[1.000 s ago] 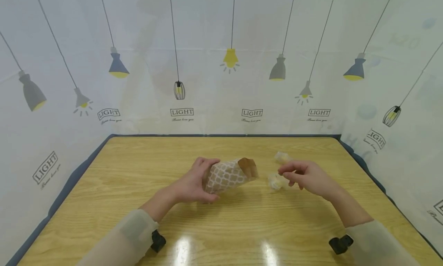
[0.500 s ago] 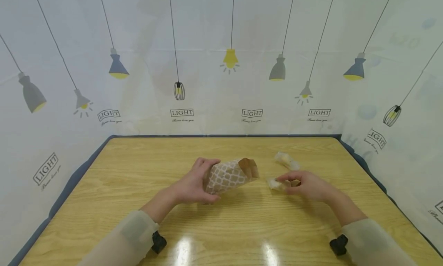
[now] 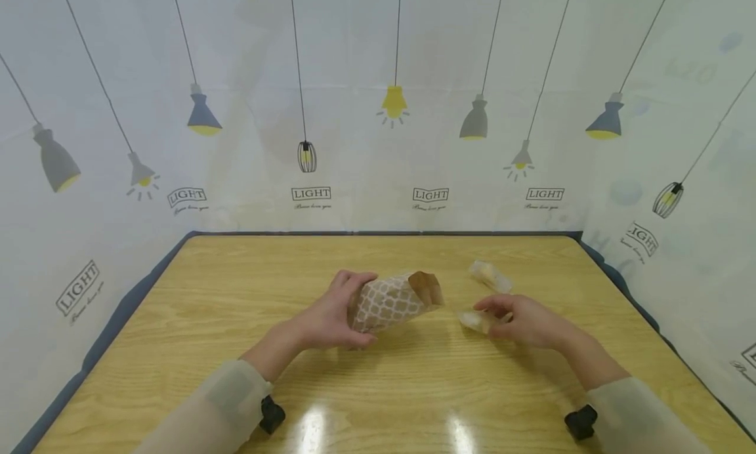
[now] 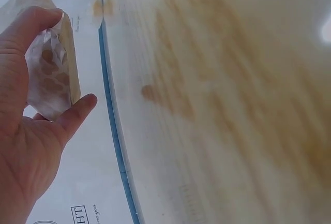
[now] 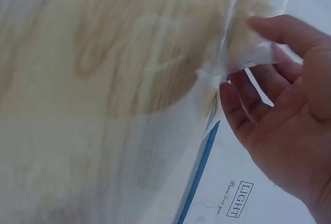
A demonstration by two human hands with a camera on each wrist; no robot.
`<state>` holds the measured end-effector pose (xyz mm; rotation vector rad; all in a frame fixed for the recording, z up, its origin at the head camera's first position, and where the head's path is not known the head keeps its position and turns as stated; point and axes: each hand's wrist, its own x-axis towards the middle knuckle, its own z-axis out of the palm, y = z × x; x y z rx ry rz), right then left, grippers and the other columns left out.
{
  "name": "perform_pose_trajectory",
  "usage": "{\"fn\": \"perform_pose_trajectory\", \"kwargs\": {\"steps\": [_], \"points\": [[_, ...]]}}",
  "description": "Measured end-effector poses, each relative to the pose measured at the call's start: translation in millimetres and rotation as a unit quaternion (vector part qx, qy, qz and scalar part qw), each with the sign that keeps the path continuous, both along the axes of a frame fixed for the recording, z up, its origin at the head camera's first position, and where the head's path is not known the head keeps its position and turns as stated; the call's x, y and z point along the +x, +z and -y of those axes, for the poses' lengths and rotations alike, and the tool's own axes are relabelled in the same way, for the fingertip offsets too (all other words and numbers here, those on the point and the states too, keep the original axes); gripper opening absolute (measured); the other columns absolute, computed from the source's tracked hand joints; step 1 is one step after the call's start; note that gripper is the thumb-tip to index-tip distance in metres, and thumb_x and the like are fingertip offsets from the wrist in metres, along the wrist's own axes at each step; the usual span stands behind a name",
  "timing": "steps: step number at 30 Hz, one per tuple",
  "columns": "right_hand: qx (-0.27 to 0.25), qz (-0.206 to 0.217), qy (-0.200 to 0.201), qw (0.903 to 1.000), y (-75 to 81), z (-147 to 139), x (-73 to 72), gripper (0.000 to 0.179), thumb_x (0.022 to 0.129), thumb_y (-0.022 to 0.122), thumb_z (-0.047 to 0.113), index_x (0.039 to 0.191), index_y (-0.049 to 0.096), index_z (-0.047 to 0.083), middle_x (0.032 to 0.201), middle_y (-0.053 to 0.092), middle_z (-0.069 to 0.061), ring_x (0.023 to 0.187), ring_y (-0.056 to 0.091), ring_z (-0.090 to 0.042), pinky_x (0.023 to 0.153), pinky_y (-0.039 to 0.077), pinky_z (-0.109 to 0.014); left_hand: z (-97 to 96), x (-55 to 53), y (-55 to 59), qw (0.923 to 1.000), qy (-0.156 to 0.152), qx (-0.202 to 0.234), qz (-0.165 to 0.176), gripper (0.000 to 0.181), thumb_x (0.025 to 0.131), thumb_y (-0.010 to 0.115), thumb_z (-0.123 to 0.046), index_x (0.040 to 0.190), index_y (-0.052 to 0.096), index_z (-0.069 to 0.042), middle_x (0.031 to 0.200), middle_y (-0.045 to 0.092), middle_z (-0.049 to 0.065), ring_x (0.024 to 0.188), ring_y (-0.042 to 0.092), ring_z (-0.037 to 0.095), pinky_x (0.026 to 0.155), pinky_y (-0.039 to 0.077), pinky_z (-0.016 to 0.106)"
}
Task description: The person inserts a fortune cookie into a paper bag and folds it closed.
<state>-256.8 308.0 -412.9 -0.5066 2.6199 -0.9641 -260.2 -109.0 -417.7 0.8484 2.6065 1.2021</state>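
The left hand [image 3: 325,319] holds a brown paper bag [image 3: 390,303] with a white lattice pattern, thumb on the side toward the near edge and fingers curled over the side toward the far edge. The bag lies sideways around the middle of the width of the wooden worktop [image 3: 236,296], its brown-lined mouth turned toward the right edge. Whether it touches the surface is hard to tell.

The right hand [image 3: 534,319] pinches a small clear-wrapped packet [image 3: 474,320] between thumb and fingers, the remaining fingers loosely bent. This packet, pale yellowish inside, sits right of the bag's mouth and apart from it. Just beyond the right hand, toward the far edge, a second packet [image 3: 490,275] lies on the worktop.

A white backdrop [image 3: 348,54] printed with hanging lamps stands behind the far edge. Pale sleeves [image 3: 207,408] cover both forearms.
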Motion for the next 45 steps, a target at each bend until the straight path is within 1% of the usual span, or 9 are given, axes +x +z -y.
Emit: {"fn": "perform_pose_trajectory", "kwargs": {"steps": [4, 9, 13, 17, 22, 28, 36, 41, 45], "points": [[-0.072, 0.021, -0.003, 0.9972, 5.2, -2, 7.2, 0.048, 0.114, 0.058, 0.025, 0.156, 0.053, 0.001, 0.148, 0.062, -0.024, 0.129, 0.064, -0.033, 0.095, 0.06, -0.041, -0.3, -0.4, -1.7, 1.0, 0.001, -0.003, -0.002, 0.112, 0.078, 0.098, -0.023, 0.169, 0.034, -0.024, 0.155, 0.037, 0.015, 0.138, 0.049, 0.034, 0.117, 0.05, 0.06], [-0.187, 0.064, 0.0, 0.9802, 12.6, 2, 16.0, 0.055, 0.121, 0.042, 0.028, 0.165, 0.036, -0.005, 0.154, 0.046, -0.033, 0.128, 0.068, -0.03, 0.095, 0.065, -0.046, -1.0, -0.9, -0.8, 1.0, -0.002, -0.006, -0.003, 0.112, 0.078, 0.098, -0.023, 0.17, 0.033, -0.023, 0.155, 0.037, 0.015, 0.138, 0.049, 0.034, 0.118, 0.05, 0.06], [-0.237, 0.04, 0.008, 0.9706, 21.7, 12, 23.7, 0.056, 0.12, 0.044, 0.031, 0.168, 0.038, 0.002, 0.15, 0.057, -0.018, 0.118, 0.076, -0.02, 0.086, 0.066, -0.038, -1.3, -1.1, -1.1, 1.0, -0.001, -0.005, -0.001, 0.112, 0.078, 0.098, -0.023, 0.17, 0.033, -0.023, 0.155, 0.037, 0.015, 0.138, 0.049, 0.034, 0.118, 0.049, 0.06], [-0.249, 0.005, 0.011, 0.9684, 33.7, 23, 31.3, 0.049, 0.12, 0.045, 0.029, 0.163, 0.046, 0.007, 0.141, 0.064, -0.006, 0.114, 0.072, -0.019, 0.086, 0.061, -0.032, -0.9, -1.3, -1.5, 1.0, 0.0, -0.005, 0.001, 0.112, 0.078, 0.098, -0.024, 0.17, 0.033, -0.024, 0.155, 0.037, 0.015, 0.139, 0.048, 0.034, 0.119, 0.049, 0.061], [-0.209, -0.041, 0.01, 0.9769, 45.6, 37, 39.1, 0.042, 0.116, 0.055, 0.022, 0.156, 0.05, 0.01, 0.133, 0.063, -0.015, 0.105, 0.069, -0.022, 0.088, 0.06, -0.031, -1.1, -1.5, -1.7, 1.0, -0.001, -0.006, 0.0, 0.111, 0.078, 0.098, -0.025, 0.169, 0.034, -0.023, 0.155, 0.037, 0.015, 0.138, 0.048, 0.034, 0.117, 0.05, 0.06], [-0.129, -0.142, -0.032, 0.981, 50.4, 56, 41.0, 0.029, 0.11, 0.069, 0.025, 0.138, 0.069, 0.014, 0.111, 0.069, -0.01, 0.085, 0.067, -0.013, 0.069, 0.058, -0.028, -3.3, -1.6, -3.6, 1.0, -0.005, 0.0, -0.004, 0.11, 0.078, 0.098, -0.022, 0.168, 0.036, -0.022, 0.153, 0.038, 0.015, 0.136, 0.049, 0.033, 0.116, 0.05, 0.059], [-0.018, -0.27, -0.031, 0.9623, 48.0, 69, 37.5, 0.019, 0.106, 0.075, 0.026, 0.122, 0.083, 0.027, 0.103, 0.072, 0.009, 0.079, 0.053, -0.007, 0.065, 0.049, -0.027, -7.3, -2.1, -5.2, 0.9997, -0.022, 0.002, -0.004, 0.111, 0.077, 0.098, -0.021, 0.169, 0.035, -0.021, 0.153, 0.038, 0.015, 0.136, 0.049, 0.033, 0.116, 0.051, 0.057], [0.004, -0.297, -0.021, 0.9545, 48.6, 78, 36.3, 0.022, 0.103, 0.079, 0.025, 0.124, 0.084, 0.023, 0.097, 0.069, 0.009, 0.075, 0.057, -0.002, 0.066, 0.052, -0.026, -9.8, -2.0, -6.3, 0.9996, -0.027, -0.001, -0.007, 0.111, 0.077, 0.098, -0.022, 0.169, 0.034, -0.022, 0.153, 0.039, 0.014, 0.135, 0.05, 0.032, 0.115, 0.053, 0.057], [-0.002, -0.277, -0.014, 0.9608, 48.2, 87, 35.9, 0.026, 0.102, 0.076, 0.012, 0.127, 0.082, 0.017, 0.102, 0.073, 0.003, 0.084, 0.068, -0.004, 0.07, 0.059, -0.024, -13.9, -1.2, -6.7, 0.9993, -0.036, -0.001, -0.013, 0.111, 0.077, 0.098, -0.019, 0.169, 0.035, -0.019, 0.152, 0.039, 0.015, 0.134, 0.05, 0.031, 0.113, 0.054, 0.055]]}}
